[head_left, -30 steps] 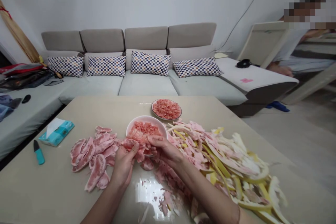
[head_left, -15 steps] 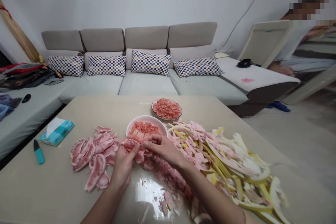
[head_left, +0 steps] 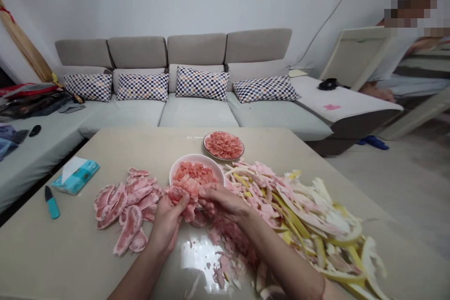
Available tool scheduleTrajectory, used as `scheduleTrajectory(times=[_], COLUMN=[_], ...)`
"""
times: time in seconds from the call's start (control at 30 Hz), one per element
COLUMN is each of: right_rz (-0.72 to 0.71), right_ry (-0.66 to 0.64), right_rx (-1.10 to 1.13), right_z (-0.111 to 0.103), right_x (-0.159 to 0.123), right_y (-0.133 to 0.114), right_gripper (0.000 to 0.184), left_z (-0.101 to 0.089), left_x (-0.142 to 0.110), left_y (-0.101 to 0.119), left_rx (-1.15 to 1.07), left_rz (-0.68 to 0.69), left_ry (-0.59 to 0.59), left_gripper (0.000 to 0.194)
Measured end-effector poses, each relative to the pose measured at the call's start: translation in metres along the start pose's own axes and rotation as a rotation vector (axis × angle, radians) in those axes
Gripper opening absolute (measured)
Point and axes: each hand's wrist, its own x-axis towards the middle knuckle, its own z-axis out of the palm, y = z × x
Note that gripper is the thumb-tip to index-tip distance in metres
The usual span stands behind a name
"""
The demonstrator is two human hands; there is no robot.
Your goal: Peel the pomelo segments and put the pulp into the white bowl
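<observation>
Between my two hands is a pink pomelo segment [head_left: 188, 187], its membrane partly peeled back from the flesh. My left hand [head_left: 168, 218] is closed on its left end, thumb on top. The fingers of my right hand [head_left: 223, 201] pinch the right side. Just beyond it stands a white bowl [head_left: 172, 169] with loose pink pomelo flesh [head_left: 197, 172] in it; the segment hides part of its near rim. Left of my left hand lies a heap of unpeeled pomelo segments [head_left: 131, 206]. Pink membrane scraps [head_left: 228, 239] lie under and beside my right forearm.
A plate [head_left: 223, 145] of pomelo flesh stands behind the bowl. Yellow and white peel [head_left: 309, 225] is piled on the right. At the left lie a teal-handled knife [head_left: 52, 206] and a tissue pack [head_left: 76, 177]. A person [head_left: 404, 65] is at the far right, beyond the sofa [head_left: 197, 112].
My right hand has shifted slightly right and turned, its fingers now further along the segment. More of the segment's bare flesh shows between my hands. My left hand has barely moved.
</observation>
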Motion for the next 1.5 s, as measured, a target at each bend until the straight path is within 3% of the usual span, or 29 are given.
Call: scheduleTrajectory(times=[0.2, 0.3, 0.47, 0.53, 0.67, 0.77, 0.97, 1.17, 1.33, 1.5], right_rz=[-0.034, -0.062, -0.182, -0.247, -0.488, -0.566, -0.560, -0.471, -0.668, -0.796], right_ry=[0.100, 0.130, 0.317, 0.425, 0.538, 0.533, 0.367, 0.387, 0.539, 0.486], right_rx=[-0.159, -0.132, -0.139, -0.321, -0.797, -0.918, -0.983, -0.888, -1.026, -1.080], right_z=[-0.001, -0.008, -0.027, -0.030, -0.020, -0.002, 0.032, 0.022, 0.015, 0.031], right_x=[-0.001, -0.001, -0.006, -0.007, -0.008, -0.010, -0.015, -0.018, -0.015, -0.014], right_y=[0.000, -0.002, -0.011, -0.013, -0.012, -0.008, -0.006, -0.013, -0.009, -0.003], right_gripper=[0.029, 0.028, 0.026, 0.021, 0.028, 0.025, 0.012, 0.016, 0.019, 0.013], left_z=[0.004, 0.000, -0.008, -0.008, -0.005, -0.004, -0.004, -0.008, -0.004, -0.003], left_x=[-0.002, 0.000, 0.004, 0.004, 0.002, 0.002, 0.003, 0.005, 0.004, 0.002], left_y=[0.000, 0.003, 0.011, 0.011, 0.007, 0.006, 0.007, 0.007, 0.006, 0.003], left_rx=[0.007, -0.013, 0.037, 0.031, -0.021, -0.046, -0.081, -0.087, -0.034, -0.004], left_rz=[0.013, 0.022, 0.104, 0.090, 0.047, 0.044, 0.049, 0.058, 0.056, 0.094], left_ry=[0.017, 0.044, 0.085, 0.073, 0.078, 0.079, 0.047, 0.066, 0.053, 0.053], left_gripper=[0.033, 0.032, 0.028, 0.028, 0.029, 0.028, 0.027, 0.024, 0.026, 0.023])
